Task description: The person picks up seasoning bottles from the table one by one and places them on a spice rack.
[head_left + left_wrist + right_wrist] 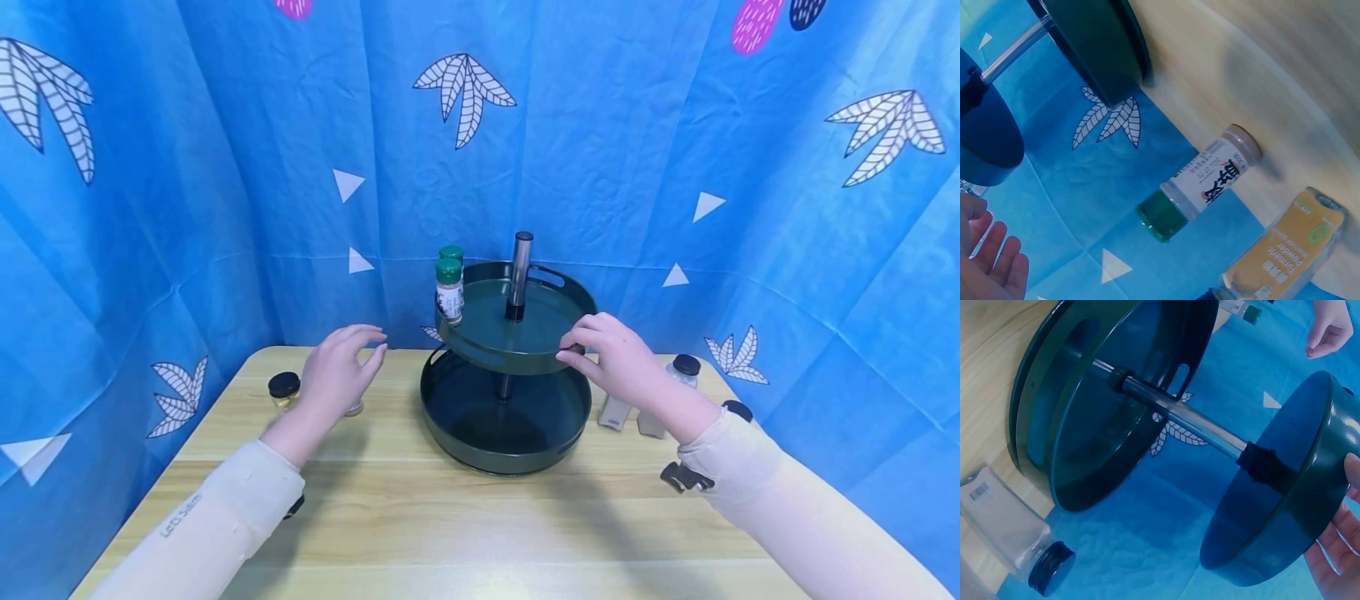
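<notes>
A dark green two-tier turntable tray (502, 437) stands on the table. My right hand (611, 354) pinches the right rim of its upper tier (480, 304); in the right wrist view the thumb and fingers (1334, 540) lie at that rim. On the upper tier's left side sit two green-capped spice bottles (450, 296), one behind the other. My left hand (341, 367) hovers left of the tray with relaxed fingers and holds nothing. Near it, the left wrist view shows a green-capped bottle (1207, 178) and a yellow-labelled turmeric powder bottle (1288, 244), both standing on the table.
Several black-capped bottles, including a clear one (684, 368), stand behind and beside my right forearm. A black-lidded jar (284, 387) is left of my left hand. Blue patterned curtain (480, 183) encloses the table's back and sides. The wooden table (480, 533) extends toward me.
</notes>
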The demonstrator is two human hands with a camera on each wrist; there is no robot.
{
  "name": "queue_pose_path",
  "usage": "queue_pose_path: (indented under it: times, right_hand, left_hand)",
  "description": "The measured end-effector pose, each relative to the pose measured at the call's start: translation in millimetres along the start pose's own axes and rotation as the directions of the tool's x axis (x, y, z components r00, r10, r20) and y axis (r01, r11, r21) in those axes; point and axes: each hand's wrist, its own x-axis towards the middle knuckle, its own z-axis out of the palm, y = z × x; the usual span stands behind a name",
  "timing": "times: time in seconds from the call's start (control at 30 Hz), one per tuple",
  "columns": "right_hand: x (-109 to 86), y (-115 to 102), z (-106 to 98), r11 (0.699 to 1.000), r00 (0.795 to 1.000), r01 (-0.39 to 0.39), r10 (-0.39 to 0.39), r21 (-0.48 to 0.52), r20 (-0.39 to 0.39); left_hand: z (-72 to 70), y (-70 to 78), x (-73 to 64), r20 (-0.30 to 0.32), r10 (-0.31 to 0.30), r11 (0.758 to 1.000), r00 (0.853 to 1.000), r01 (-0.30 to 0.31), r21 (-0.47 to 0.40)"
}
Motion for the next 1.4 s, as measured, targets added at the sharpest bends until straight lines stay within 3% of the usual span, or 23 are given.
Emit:
queue_pose_path:
  times: [0.47,1.0,1.4]
  right_hand:
    - [-0.3,-0.1,-3.4,1.000,1.000,-0.011,0.011,-0.007,0.002]
    - [-0.9,0.4,1.9,1.000,1.000,-0.020,0.020,0.001,0.005]
    - [-0.3,0.5,1.5,1.000,1.000,-0.019,0.019,0.000,0.004]
  left_hand:
    - [6.9,-16.5,-4.7,-0.016,-0.063,0.998,0.998,0.063,0.010]
    - [15.0,-37.8,-20.4,-0.013,-0.129,0.990,0.992,0.130,0.056]
    - [21.5,-46.0,-27.5,0.030,-0.177,0.982,0.984,0.174,0.072]
